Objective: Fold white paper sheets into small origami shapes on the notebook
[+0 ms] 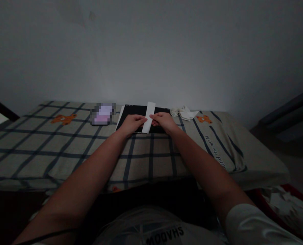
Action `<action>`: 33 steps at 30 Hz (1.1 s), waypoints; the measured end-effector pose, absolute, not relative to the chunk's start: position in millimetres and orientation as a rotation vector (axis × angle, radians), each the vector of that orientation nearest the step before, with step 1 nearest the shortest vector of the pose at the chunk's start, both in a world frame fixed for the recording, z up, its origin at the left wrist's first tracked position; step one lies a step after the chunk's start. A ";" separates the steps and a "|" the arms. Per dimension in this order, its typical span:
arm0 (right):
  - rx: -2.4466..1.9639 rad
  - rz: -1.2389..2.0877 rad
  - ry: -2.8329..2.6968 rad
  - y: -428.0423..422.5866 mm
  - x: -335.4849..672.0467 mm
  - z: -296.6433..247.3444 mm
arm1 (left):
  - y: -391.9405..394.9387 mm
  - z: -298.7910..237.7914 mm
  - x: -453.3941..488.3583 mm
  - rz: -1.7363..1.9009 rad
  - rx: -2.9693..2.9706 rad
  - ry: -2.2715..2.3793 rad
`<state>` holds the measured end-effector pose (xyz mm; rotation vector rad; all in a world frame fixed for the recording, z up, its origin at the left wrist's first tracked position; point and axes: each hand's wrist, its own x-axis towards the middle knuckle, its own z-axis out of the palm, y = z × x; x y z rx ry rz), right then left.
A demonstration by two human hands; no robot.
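Observation:
A narrow white paper strip (148, 117) lies lengthwise over a black board (141, 112) on the checked bedsheet. My left hand (132, 123) pinches the strip's left edge with curled fingers. From the other side my right hand (164, 121) pinches its right edge. Both hands rest on the black board, close together.
A blurred pink and white object (102, 114) lies left of the board. Several folded white paper pieces (184, 113) sit to its right. The checked bed (64, 146) with orange bear prints stands against a grey wall. More white paper scraps (284, 200) lie at the lower right.

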<state>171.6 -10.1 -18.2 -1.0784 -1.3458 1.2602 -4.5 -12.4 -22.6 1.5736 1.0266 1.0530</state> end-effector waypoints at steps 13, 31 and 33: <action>-1.063 1.335 -1.325 -12.5 169.6 -18.0 | -12.7 -19.6 -5.0 1.124 1.656 1.183; -1.085 1.298 -1.290 -10.2 172.8 -16.6 | -14.4 -18.3 -5.8 1.024 1.613 1.130; -1.084 1.336 -1.299 -11.4 171.9 -16.3 | -16.0 -16.4 -4.5 1.044 1.589 1.127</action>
